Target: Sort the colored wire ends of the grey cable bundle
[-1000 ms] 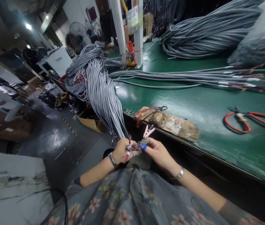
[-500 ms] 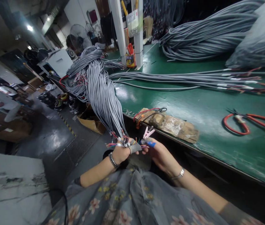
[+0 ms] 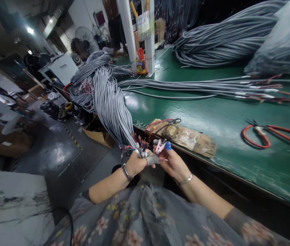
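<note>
My left hand (image 3: 137, 164) is wrapped round the ends of a bundle of grey cables (image 3: 113, 102), its thumb covered in grey tape. Thin coloured wires (image 3: 142, 141) fan out above that fist. Close beside it on the right, my right hand (image 3: 174, 165) pinches a small pink clip (image 3: 160, 147) that looks like a clothespin. A blue cover (image 3: 168, 146) sits on one of its fingertips. The two hands nearly touch, and a few wire ends show between them. Fingers hide where the clip's tips meet the wires.
On the green bench (image 3: 227, 119) lie a worn wooden board (image 3: 186, 136), red-handled pliers (image 3: 256, 135) and a row of stripped cables (image 3: 186, 85). A large grey coil (image 3: 227, 37) sits behind, beside a plastic bag (image 3: 283, 41). A cardboard box (image 3: 99, 135) stands on the floor.
The pink clip has tipped over from pointing upward to lying against my right fingers. My left fist has turned slightly, so more wire ends show above it.
</note>
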The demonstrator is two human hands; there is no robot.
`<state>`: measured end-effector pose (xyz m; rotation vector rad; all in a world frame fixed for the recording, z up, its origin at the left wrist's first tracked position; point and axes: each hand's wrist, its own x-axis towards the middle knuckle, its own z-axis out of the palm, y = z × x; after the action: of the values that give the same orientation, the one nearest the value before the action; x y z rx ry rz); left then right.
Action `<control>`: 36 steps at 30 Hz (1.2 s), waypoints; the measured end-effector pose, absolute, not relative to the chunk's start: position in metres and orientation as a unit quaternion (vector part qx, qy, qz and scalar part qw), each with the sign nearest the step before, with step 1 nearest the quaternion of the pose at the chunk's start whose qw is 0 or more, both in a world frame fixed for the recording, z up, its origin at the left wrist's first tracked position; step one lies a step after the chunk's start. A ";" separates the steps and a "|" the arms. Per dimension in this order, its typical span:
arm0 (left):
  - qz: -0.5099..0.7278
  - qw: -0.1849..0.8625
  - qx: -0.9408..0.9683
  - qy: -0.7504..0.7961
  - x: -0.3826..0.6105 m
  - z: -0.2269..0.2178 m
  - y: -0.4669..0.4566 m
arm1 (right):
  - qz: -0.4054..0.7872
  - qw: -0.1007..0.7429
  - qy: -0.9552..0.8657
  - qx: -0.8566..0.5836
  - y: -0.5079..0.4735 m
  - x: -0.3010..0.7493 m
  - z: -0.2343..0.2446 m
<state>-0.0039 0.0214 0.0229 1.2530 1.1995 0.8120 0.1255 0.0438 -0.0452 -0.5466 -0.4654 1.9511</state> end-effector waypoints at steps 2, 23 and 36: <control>0.350 0.574 0.531 0.515 -0.005 0.020 0.021 | 0.805 0.512 -0.189 -0.232 0.043 0.125 -0.044; 0.385 0.505 0.555 0.537 -0.007 0.021 0.010 | 0.785 0.530 -0.201 -0.252 0.038 0.127 -0.036; 0.381 0.513 0.537 0.551 -0.005 0.016 0.012 | 0.739 0.554 -0.253 -0.289 0.043 0.127 -0.049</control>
<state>-0.0052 0.0116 0.0164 1.2927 1.3249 0.9159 0.1265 0.0434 -0.0486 -0.6828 -0.5979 1.7458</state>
